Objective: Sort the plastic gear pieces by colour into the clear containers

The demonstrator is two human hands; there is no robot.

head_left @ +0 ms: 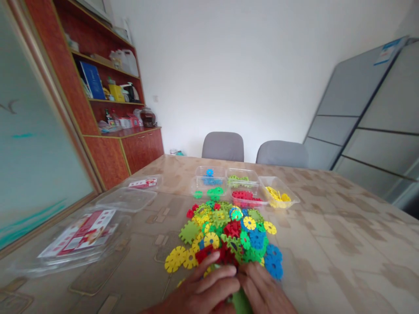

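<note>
At the near edge of the heap, my left hand (209,285) and my right hand (260,285) are close together with fingers bent inward. Between them shows part of a green plastic building piece (241,302), which both hands grip; its far end is hidden by my fingers. Just beyond lies a mixed pile of interlocking plastic pieces: yellow notched discs (211,240), blue discs (273,261), red pieces (232,229), and light-green toothed squares (189,232). Some red pieces and yellow discs lie right against my left fingers.
Behind the pile stand clear plastic boxes with blue pieces (212,180), green pieces (215,192), red pieces (245,199) and yellow pieces (278,195). Stacked clear lids (122,235) with printed cards (80,233) lie left. Two grey chairs (223,146) stand across the patterned table (340,244).
</note>
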